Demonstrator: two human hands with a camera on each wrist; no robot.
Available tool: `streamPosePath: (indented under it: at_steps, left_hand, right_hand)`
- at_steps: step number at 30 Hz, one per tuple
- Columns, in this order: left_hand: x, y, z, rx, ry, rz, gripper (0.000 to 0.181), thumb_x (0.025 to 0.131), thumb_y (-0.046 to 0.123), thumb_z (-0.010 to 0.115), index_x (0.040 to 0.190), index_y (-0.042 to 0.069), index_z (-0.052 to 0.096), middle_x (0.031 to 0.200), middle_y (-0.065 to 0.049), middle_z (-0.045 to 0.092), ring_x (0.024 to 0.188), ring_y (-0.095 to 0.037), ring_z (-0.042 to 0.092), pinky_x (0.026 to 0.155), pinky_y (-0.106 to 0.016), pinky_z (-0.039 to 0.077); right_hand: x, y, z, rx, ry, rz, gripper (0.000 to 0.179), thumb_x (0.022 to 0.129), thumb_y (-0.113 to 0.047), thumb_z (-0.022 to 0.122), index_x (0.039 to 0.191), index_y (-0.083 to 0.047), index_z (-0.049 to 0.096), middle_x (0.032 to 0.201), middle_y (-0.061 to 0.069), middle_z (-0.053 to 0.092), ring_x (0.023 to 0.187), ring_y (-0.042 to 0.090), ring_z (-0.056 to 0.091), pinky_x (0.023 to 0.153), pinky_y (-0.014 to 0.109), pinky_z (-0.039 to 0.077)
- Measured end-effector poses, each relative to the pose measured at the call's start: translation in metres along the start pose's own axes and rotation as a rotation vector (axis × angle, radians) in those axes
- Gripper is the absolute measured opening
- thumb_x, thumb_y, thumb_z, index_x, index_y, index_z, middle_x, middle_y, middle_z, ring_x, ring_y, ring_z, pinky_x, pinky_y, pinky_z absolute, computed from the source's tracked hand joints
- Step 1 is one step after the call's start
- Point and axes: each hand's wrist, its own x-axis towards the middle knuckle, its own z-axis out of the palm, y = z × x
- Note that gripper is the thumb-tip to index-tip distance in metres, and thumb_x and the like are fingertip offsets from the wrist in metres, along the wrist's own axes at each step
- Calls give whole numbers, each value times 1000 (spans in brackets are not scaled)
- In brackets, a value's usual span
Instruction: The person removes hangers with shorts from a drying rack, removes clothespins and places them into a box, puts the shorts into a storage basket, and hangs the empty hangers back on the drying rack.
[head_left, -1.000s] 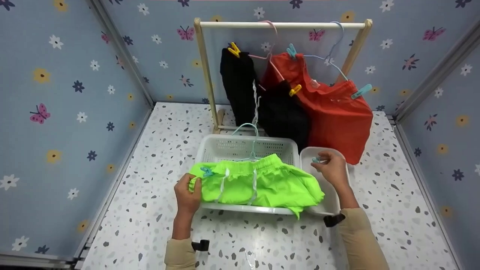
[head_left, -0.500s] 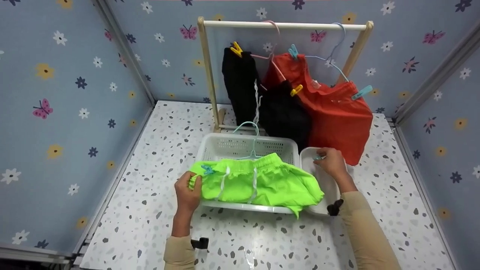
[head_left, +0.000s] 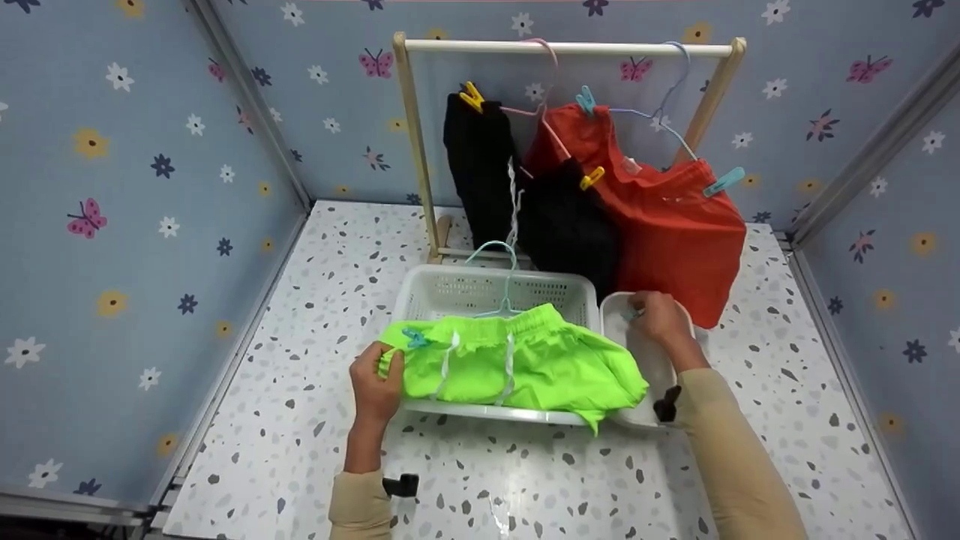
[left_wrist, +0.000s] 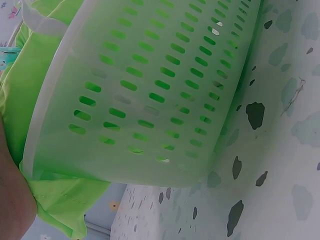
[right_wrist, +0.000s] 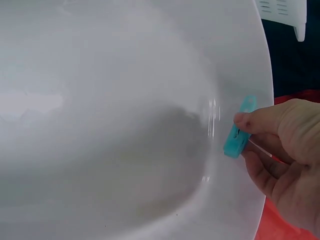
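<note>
Bright green shorts (head_left: pixel 562 367) with white drawstrings lie across a white slotted basket (head_left: pixel 420 292). My left hand (head_left: pixel 376 385) grips their left end, thumb in front. Near that hand a teal clothespin (head_left: pixel 413 338) is clipped at the waistband. A mint hanger (head_left: pixel 509 289) rises behind the waistband; its lower part is mostly hidden by the cloth. My right hand (head_left: pixel 663 324) is at the far end of a small white tray (head_left: pixel 616 319). Between thumb and fingers it pinches another teal clothespin (right_wrist: pixel 233 147), clearest in the right wrist view.
Behind the basket stands a wooden rack with a white bar (head_left: pixel 480 46). Black shorts (head_left: pixel 480 172) hang there from a pink hanger with yellow clothespins. Red shorts (head_left: pixel 682 240) hang beside them with teal clothespins, close behind the tray. Patterned panels (head_left: pixel 135 262) enclose the speckled table (head_left: pixel 300 450).
My right hand has moved slightly farther back over the tray and turned, keeping the clothespin in its pinch. My left hand stays on the green shorts.
</note>
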Motion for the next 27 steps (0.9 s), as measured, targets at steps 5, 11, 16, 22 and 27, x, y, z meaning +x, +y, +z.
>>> streamPosePath:
  at_steps: [5,11,16,22,27]
  left_hand:
    - [-1,0,-1,-3,9,-5,12,81,-11,61,73,-3,57,65,-9,56,58,-15,49,54,-24,38]
    - [0,0,0,0,21,6,11,80,-11,62,72,-4,57,65,-9,56,57,-16,49,54,-24,38]
    - [2,0,0,-14,28,20,11,79,-11,61,72,-5,57,65,-10,56,57,-16,49,54,-24,38]
    - [-1,-2,-1,-14,48,26,10,78,-12,61,73,-4,58,65,-10,57,58,-15,50,55,-24,39]
    - [-1,2,-3,12,24,-3,9,82,-11,63,77,-4,59,69,-11,59,60,-16,52,57,-23,40]
  right_hand:
    - [4,0,2,8,-39,6,39,76,8,59,114,5,67,109,22,67,104,38,61,89,51,47]
    - [7,-1,2,4,-57,10,40,78,12,52,114,4,68,109,22,67,102,37,62,89,51,48]
    - [9,-5,-2,49,-27,25,30,81,8,61,110,4,69,104,20,68,99,36,62,87,51,48]
    - [9,-9,-6,94,5,-11,20,82,2,66,102,4,71,97,20,69,90,35,64,79,49,51]
    - [7,-14,-18,85,41,0,14,85,-2,67,98,3,72,94,18,69,86,32,63,76,48,51]
